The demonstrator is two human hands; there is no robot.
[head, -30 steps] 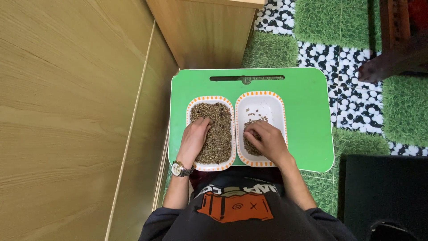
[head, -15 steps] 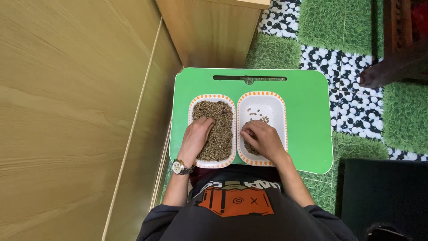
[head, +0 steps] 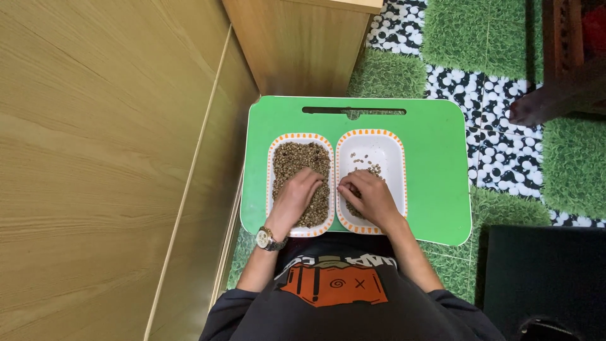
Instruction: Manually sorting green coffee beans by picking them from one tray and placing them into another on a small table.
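Two white trays with orange-striped rims sit side by side on a small green table (head: 435, 170). The left tray (head: 271, 158) is full of small brown beans (head: 300, 158). The right tray (head: 385, 146) holds only a few beans (head: 372, 168) near its middle. My left hand (head: 295, 201), with a wristwatch (head: 266, 239), lies flat on the beans in the left tray, fingers apart, near the tray's right side. My right hand (head: 374, 199) rests in the right tray with its fingertips bunched by the tray's left rim. Whether it pinches any beans is hidden.
A wooden cabinet (head: 303, 44) stands just beyond the table, and a wood-panel wall (head: 95, 158) runs along the left. Green grass-and-pebble floor mats (head: 454, 31) cover the floor. Another person's foot (head: 529, 108) is at the upper right. A black object (head: 543, 271) lies at the lower right.
My left hand has slid to the right and nearer to me across the bean pile. My right hand has shifted left toward the rim between the trays.
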